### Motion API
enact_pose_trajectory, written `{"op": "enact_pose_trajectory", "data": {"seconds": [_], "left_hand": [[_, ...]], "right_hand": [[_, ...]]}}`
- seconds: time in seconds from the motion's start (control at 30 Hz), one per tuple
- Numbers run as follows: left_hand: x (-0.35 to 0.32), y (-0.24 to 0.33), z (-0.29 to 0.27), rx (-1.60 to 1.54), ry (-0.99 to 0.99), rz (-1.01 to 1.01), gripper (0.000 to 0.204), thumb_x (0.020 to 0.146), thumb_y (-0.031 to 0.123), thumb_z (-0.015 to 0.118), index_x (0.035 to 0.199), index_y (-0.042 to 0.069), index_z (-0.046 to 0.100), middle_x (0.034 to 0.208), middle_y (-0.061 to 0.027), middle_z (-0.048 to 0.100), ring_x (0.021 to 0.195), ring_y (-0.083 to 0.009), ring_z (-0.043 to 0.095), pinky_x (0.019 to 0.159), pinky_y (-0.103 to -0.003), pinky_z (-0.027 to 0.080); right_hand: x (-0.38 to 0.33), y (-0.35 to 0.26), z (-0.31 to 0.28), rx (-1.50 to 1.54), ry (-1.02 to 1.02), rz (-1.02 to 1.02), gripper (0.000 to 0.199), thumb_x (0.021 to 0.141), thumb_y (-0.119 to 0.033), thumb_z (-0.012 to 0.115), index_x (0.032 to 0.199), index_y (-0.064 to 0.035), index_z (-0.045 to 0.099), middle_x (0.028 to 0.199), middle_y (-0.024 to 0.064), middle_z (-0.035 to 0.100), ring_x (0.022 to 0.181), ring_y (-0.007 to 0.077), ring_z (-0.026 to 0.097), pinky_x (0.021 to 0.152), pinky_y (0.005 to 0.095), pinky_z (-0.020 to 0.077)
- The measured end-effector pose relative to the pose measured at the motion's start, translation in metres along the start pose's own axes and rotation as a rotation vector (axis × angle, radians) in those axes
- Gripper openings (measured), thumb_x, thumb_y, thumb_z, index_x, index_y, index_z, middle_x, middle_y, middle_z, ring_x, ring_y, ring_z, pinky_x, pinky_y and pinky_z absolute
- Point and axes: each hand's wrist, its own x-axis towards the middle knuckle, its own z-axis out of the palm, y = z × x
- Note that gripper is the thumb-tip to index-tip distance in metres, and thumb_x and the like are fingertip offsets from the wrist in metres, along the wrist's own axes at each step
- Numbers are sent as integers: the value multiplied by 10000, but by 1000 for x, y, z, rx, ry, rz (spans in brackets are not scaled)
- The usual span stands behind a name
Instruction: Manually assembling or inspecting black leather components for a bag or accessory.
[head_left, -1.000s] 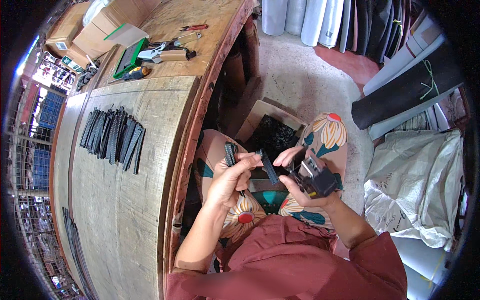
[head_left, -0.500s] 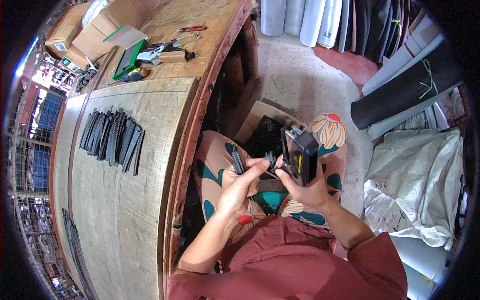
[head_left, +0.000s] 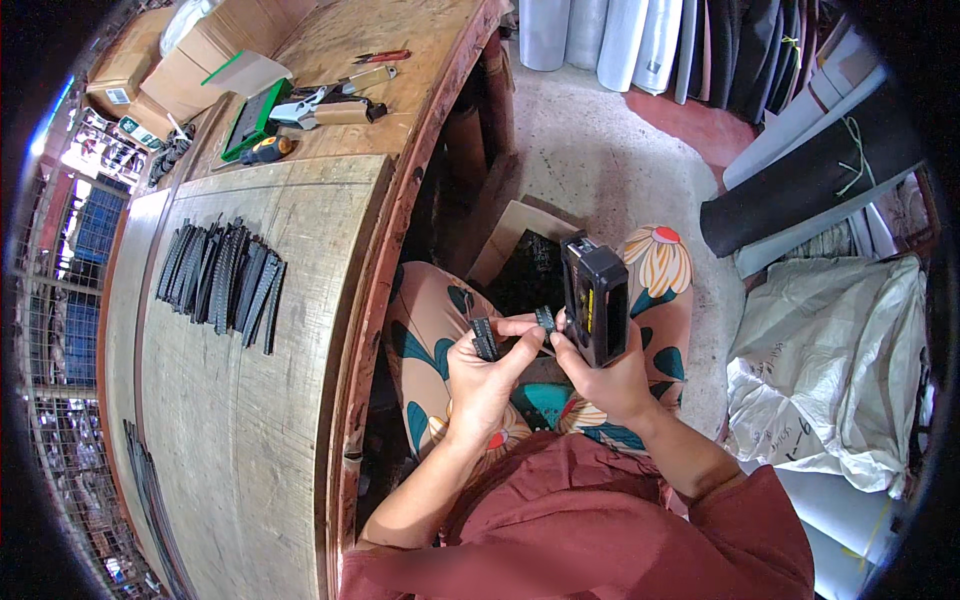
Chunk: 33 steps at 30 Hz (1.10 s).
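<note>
Above my lap, my left hand (head_left: 485,385) is closed round some short black ribbed strips (head_left: 484,340), whose ends stick out past the fingers. Its thumb and forefinger pinch a curled black ribbed piece (head_left: 545,318), close to my right fingertips. My right hand (head_left: 612,388) grips a boxy black hand tool (head_left: 598,300) with yellow lettering on its side and metal at its top end. The right thumb meets the left fingertips near the curled piece. Part of that piece is covered by fingers, so I cannot tell whether the tool touches it.
At left, the wooden workbench (head_left: 250,420) bears a pile of black strips (head_left: 220,275) and longer strips (head_left: 155,510). Farther back lie a green tray (head_left: 255,122), tools and cardboard boxes (head_left: 190,75). An open carton (head_left: 497,243) holds dark pieces. Rolls (head_left: 820,180) and a white sack (head_left: 825,370) stand right.
The black tool has shifted slightly and its blur is gone. My left hand has turned a little, showing more of the strips. Both hands keep their holds.
</note>
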Motion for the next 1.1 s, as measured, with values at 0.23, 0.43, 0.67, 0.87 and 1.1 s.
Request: {"op": "enact_pose_trajectory", "data": {"seconds": [0.23, 0.43, 0.67, 0.87, 1.1], "left_hand": [[0, -8, -1, 120, 12, 166, 55, 791, -5, 678, 842, -20, 665, 893, -90, 671, 757, -97, 608, 695, -215, 488], [4, 7, -13, 258, 48, 145, 50, 762, 7, 693, 798, -19, 672, 833, -57, 678, 682, -43, 572, 637, -190, 469], [4, 31, -38, 423, -60, 155, 54, 736, -10, 698, 782, -23, 672, 820, -67, 679, 697, -58, 589, 656, -203, 478], [-4, 30, -35, 473, -95, 155, 65, 718, -42, 683, 780, -33, 670, 902, -116, 684, 804, -110, 625, 746, -244, 495], [-5, 26, -29, 578, -99, 258, 83, 694, -21, 687, 776, -26, 673, 904, -110, 692, 828, -125, 637, 782, -258, 495]], "right_hand": [[-3, 6, 4, 6, 46, -24, 232, 765, -2, 631, 977, -27, 540, 772, 2, 575, 704, 74, 550, 625, 237, 452], [-3, 7, -16, -112, -106, 22, 288, 737, -69, 681, 979, -22, 533, 822, 80, 593, 740, 162, 597, 660, 287, 470], [5, -17, -68, -936, -494, -362, 508, 505, -129, 674, 962, 1, 494, 867, 189, 554, 842, 382, 568, 735, 419, 459], [9, -16, -72, -1022, -581, -417, 542, 478, -150, 677, 964, 12, 499, 857, 196, 561, 827, 381, 569, 747, 419, 462], [12, -20, -71, -1038, -584, -435, 535, 486, -153, 674, 965, 19, 510, 845, 197, 571, 816, 378, 577, 748, 419, 465]]}}
